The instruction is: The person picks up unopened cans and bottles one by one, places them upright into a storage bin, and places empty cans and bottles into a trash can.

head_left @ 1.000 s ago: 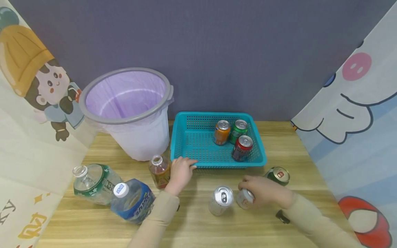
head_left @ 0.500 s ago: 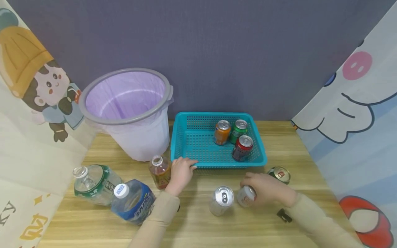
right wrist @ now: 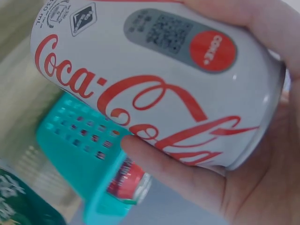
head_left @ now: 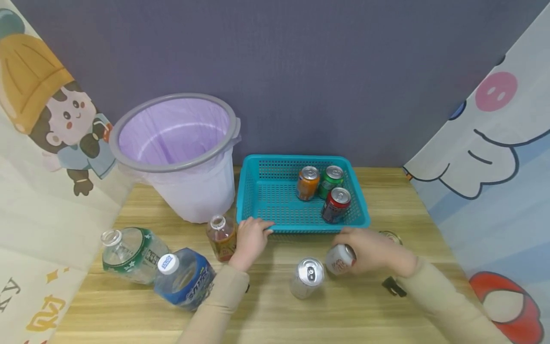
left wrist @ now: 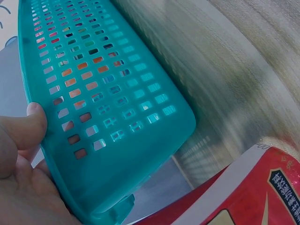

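My right hand [head_left: 371, 251] grips a white Coca-Cola can [head_left: 339, 260], tilted over the table in front of the basket. In the right wrist view, the fingers and thumb wrap the can [right wrist: 150, 89], its red lettering facing the camera. My left hand [head_left: 250, 242] holds the front rim of the turquoise plastic basket [head_left: 301, 229], thumb on one side of the rim in the left wrist view and fingers on the other. Inside the basket stand an orange can [head_left: 307, 185], a green can [head_left: 331, 184] and a dark red can [head_left: 335, 208].
A silver can [head_left: 307, 279] stands between my arms. Behind my right hand shows another can's lid [head_left: 392, 236]. On the left are an amber-labelled bottle [head_left: 222, 241], a green-labelled bottle [head_left: 135, 255], a blue-labelled bottle [head_left: 185, 279] and a lined bin [head_left: 197, 191].
My right hand has lifted and tilted the Coca-Cola can, moving it slightly toward the basket and now covering more of the can behind. My left hand stays on the rim.
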A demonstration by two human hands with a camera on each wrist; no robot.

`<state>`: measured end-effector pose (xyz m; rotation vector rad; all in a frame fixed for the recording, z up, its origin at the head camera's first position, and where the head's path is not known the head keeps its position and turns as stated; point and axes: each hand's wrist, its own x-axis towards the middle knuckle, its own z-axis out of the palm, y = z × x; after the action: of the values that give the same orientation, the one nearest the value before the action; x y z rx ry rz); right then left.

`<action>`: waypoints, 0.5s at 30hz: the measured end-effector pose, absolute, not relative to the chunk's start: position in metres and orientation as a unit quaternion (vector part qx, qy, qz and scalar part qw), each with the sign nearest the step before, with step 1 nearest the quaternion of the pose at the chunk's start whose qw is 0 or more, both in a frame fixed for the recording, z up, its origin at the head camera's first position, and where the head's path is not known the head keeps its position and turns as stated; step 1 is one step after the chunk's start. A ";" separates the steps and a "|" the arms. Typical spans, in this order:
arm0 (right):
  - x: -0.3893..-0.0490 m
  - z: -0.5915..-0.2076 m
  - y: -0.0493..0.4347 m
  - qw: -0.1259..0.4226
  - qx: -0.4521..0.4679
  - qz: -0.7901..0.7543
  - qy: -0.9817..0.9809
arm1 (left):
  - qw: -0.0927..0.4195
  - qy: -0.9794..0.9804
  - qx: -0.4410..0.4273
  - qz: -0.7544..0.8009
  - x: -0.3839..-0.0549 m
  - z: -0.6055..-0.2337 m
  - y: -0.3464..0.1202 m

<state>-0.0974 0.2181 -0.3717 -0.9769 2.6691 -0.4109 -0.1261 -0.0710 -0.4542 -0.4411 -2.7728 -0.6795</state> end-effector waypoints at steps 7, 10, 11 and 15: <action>-0.105 -0.356 0.214 0.126 -0.333 -0.142 0.924 | 0.129 -0.953 -0.153 -0.228 -0.126 -0.453 -0.071; -0.108 -0.349 0.212 0.112 -0.345 -0.142 0.921 | 0.126 -0.953 -0.153 -0.230 -0.126 -0.452 -0.071; -0.109 -0.346 0.211 0.108 -0.348 -0.140 0.921 | 0.125 -0.953 -0.152 -0.231 -0.126 -0.451 -0.071; -0.113 -0.335 0.208 0.105 -0.353 -0.142 0.919 | 0.125 -0.953 -0.151 -0.231 -0.125 -0.451 -0.071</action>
<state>-0.1134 0.2084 -0.3346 -1.0397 2.7082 -0.4170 -0.1252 -0.0706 -0.4512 -0.4414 -2.7760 -0.6729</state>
